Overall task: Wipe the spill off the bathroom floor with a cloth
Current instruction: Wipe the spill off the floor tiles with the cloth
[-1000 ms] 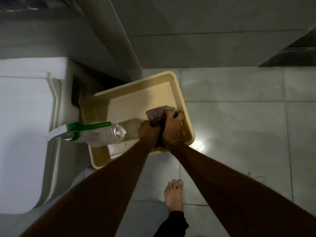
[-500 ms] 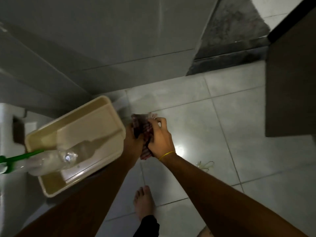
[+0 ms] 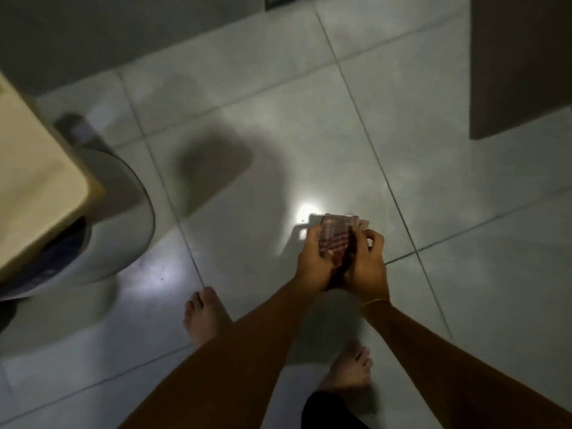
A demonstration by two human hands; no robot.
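Observation:
A red and white checked cloth (image 3: pixel 335 239) is bunched between both hands above the grey tiled floor (image 3: pixel 448 212). My left hand (image 3: pixel 314 258) grips its left side and my right hand (image 3: pixel 368 261), with a thin yellow band at the wrist, grips its right side. A bright light reflection (image 3: pixel 305 210) shines on the tile just beyond the cloth. I cannot make out a distinct spill in this dim, blurred view.
A beige plastic tub (image 3: pixel 34 187) sits at the left edge over a rounded white fixture (image 3: pixel 123 230). A dark panel (image 3: pixel 520 66) stands at the upper right. Two bare feet, left (image 3: pixel 205 317) and right (image 3: pixel 349 370), rest on the tiles below my arms.
My hands carried the cloth out of the beige tub and rightward over the open floor. The view swung right, so the tub slid to the left edge and the spray bottle left sight.

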